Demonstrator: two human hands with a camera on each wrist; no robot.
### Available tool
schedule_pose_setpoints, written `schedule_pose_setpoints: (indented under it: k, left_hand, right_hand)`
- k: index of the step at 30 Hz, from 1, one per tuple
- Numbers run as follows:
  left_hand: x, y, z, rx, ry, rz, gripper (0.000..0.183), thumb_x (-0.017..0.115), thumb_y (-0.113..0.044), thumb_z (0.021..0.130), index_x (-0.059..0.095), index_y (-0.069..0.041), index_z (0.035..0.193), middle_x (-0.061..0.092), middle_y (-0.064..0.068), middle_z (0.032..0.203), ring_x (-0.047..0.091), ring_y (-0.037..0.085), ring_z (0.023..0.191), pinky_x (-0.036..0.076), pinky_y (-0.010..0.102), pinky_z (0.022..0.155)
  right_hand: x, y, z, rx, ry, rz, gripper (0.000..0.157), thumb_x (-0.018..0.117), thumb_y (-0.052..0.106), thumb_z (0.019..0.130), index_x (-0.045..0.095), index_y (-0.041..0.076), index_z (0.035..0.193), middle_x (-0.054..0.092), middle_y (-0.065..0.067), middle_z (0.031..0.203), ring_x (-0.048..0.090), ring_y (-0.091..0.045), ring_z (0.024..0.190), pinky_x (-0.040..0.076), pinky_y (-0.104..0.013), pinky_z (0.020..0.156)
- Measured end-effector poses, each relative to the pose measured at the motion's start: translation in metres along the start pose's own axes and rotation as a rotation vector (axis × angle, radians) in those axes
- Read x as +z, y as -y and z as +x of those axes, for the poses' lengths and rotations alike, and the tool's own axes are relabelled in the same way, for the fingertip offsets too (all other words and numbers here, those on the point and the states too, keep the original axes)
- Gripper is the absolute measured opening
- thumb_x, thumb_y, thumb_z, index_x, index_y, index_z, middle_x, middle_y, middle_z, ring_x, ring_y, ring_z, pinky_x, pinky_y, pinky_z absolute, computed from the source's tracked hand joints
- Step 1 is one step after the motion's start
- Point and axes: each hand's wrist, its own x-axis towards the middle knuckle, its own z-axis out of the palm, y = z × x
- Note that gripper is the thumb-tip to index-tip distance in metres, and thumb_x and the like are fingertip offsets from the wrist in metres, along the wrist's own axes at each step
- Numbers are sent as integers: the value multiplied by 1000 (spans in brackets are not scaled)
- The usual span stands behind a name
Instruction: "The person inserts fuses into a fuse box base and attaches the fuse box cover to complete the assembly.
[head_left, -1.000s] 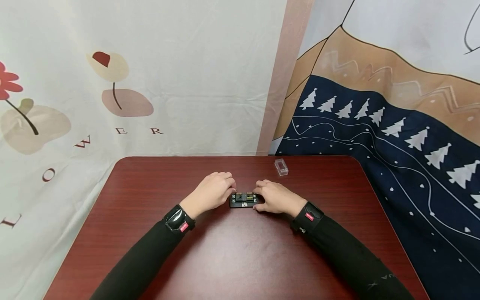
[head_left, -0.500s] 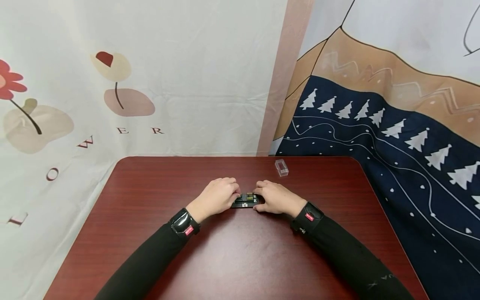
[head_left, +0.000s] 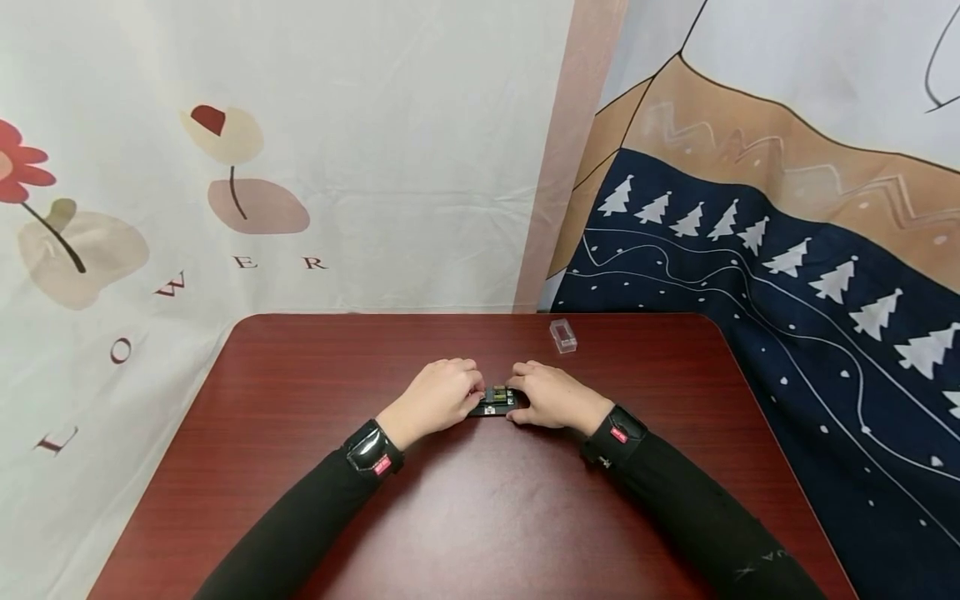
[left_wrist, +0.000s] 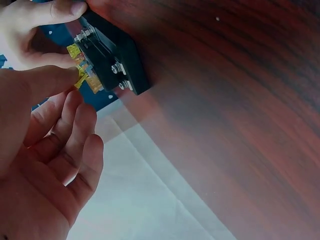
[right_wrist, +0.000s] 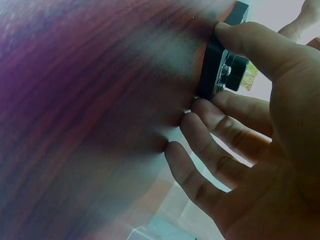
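Note:
A small black fuse block (head_left: 492, 410) lies on the table between both hands. The left wrist view shows its black base (left_wrist: 117, 42), screw terminals (left_wrist: 119, 68) and translucent yellow and orange blade fuses along its top. With thumb and index finger, my left hand (head_left: 437, 396) pinches a yellow blade fuse (left_wrist: 80, 79) at the block; whether that fuse is fully seated is hidden. My right hand (head_left: 555, 397) grips the block's right end, thumb on the near side and index finger on the far side. Its other fingertips (right_wrist: 176, 152) rest on the tabletop.
A clear plastic box (head_left: 563, 335) stands near the back edge of the reddish-brown table (head_left: 480, 517), beyond the right hand. Behind the table hang a pale flower-print cloth (head_left: 420, 167) and a navy tree-print cloth (head_left: 697, 242).
My left hand has moved right and slightly nearer, onto the left part of the fuse block, covering it. The block has shifted slightly right. The right hand looks still.

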Motion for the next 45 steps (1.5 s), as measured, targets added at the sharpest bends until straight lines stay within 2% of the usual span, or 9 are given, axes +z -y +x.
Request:
schedule_pose_setpoints:
  k: [15, 23, 29, 45]
  left_hand:
    - [3, -2, -5, 3, -14, 0, 6, 81, -22, 99, 79, -18, 94, 71, -5, 94, 72, 18, 89, 63, 41, 86]
    - [0, -2, -4, 43, -21, 12, 13, 79, -20, 98, 80, -20, 85, 63, -6, 84, 66, 18, 79, 61, 42, 79]
    - [1, -2, -2, 53, -20, 15, 15, 77, -19, 98, 78, -20, 84, 63, -5, 85, 68, 19, 81, 61, 42, 78]
    - [3, -3, -2, 29, -13, -18, 15, 78, -17, 98, 77, -18, 84, 65, -5, 85, 67, 15, 77, 61, 39, 70]
  right_hand:
    - [2, -1, 0, 0, -4, -6, 48, 86, 43, 95, 78, 9, 129, 63, -1, 109, 58, -15, 99, 58, -38, 89]
    - [2, 0, -1, -4, -7, -18, 49, 86, 43, 95, 78, 9, 130, 64, -1, 111, 59, -16, 100, 58, -38, 91]
    - [2, 0, -1, -1, -3, -19, 49, 86, 43, 95, 78, 10, 130, 64, -1, 110, 59, -16, 100, 58, -38, 91]
    - [1, 0, -1, 1, -3, -9, 48, 85, 43, 96, 78, 10, 131, 63, 0, 109, 57, -15, 99, 58, -37, 90]
